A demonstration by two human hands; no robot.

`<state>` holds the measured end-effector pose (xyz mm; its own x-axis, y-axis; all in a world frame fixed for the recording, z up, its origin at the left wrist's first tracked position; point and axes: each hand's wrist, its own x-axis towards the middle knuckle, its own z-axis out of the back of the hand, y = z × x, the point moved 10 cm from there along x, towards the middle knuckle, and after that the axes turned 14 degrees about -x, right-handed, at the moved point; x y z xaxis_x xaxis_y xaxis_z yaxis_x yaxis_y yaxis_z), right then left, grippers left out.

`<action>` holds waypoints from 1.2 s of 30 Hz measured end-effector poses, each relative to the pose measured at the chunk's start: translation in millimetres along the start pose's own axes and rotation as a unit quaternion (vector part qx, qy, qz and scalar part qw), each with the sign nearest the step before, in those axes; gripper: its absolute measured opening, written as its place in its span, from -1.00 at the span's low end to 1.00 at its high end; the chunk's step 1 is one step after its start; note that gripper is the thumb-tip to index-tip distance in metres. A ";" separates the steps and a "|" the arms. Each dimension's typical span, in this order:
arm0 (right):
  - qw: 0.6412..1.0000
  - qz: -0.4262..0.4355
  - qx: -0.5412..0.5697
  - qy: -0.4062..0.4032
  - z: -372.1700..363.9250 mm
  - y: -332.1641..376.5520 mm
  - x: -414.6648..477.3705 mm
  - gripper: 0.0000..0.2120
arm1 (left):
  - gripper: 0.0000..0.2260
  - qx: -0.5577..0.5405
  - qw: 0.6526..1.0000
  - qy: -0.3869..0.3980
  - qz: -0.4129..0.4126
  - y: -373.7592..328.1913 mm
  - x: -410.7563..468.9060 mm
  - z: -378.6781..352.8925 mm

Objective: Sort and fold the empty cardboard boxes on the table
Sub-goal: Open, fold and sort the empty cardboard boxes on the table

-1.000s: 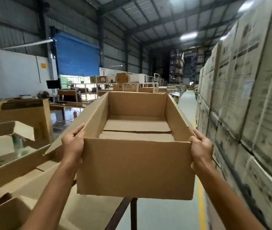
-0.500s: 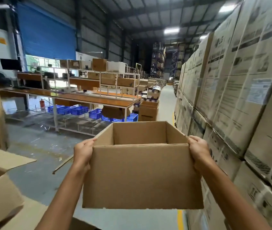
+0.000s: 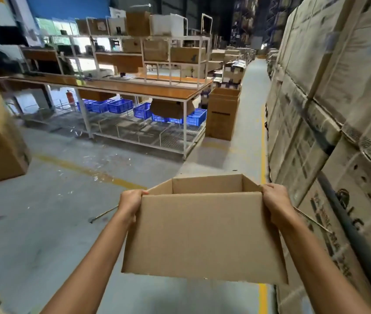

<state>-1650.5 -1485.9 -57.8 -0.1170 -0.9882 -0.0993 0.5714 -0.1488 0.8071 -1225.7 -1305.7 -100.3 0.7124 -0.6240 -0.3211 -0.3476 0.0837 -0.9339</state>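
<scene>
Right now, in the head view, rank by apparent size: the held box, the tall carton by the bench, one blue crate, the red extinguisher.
1. held box, though being nearest the camera inflates it
2. tall carton
3. blue crate
4. red extinguisher, smallest

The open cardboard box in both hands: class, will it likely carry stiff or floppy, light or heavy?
Probably light: the cardboard box looks empty, gripped at its top corners by the left hand and right hand. Likely fairly stiff: its walls look flat. Open-topped, it may flex if squeezed.
</scene>
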 end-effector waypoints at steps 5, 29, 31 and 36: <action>0.995 -0.070 -0.033 0.060 -81.0 -36.1 76.9 -0.81 | -0.95 0.052 0.993 -0.076 0.069 52.0 67.4 -11.9; 0.947 0.094 -0.087 0.296 -616.8 291.4 210.4 -0.59 | -0.86 -0.136 0.909 -0.394 0.001 -7.2 386.5 243.4; 0.947 0.098 -0.053 0.301 -650.2 328.0 214.0 -0.63 | -0.71 -0.135 0.903 -0.407 -0.020 -28.5 416.4 265.1; 0.935 0.140 0.015 0.326 -754.4 419.2 224.1 -0.64 | -0.68 -0.135 0.882 -0.445 -0.072 -88.2 493.4 313.6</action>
<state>-824.4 -1798.1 -180.9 0.5583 -0.8031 -0.2080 0.4820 0.1100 0.8692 -652.3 -1377.3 -225.7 0.9156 0.2544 -0.3113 -0.2619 -0.2100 -0.9420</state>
